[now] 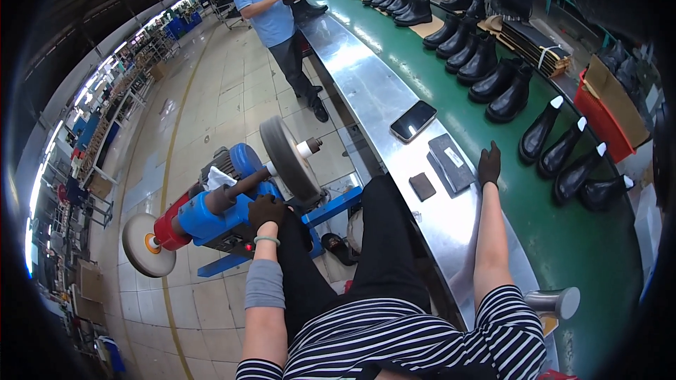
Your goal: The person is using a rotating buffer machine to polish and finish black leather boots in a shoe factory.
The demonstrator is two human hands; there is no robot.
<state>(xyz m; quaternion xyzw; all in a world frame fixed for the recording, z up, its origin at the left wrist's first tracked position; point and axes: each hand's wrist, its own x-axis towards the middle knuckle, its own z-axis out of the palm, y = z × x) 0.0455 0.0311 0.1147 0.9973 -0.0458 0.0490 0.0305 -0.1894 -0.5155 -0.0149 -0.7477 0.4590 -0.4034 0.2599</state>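
Slantwise, toe nearward, a glossy black leather boot [539, 134] with white-tipped shaft sits on the green belt [539, 229], right of the nearer brown-gloved right hand [489, 164], fingers extended, empty; left hand [267, 212] by blue grinder [202, 217], grip unclear.

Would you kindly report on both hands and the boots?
Left hand beside blue machine. Right hand empty, over green surface. Nearest boot untouched. Phone on metal ledge.
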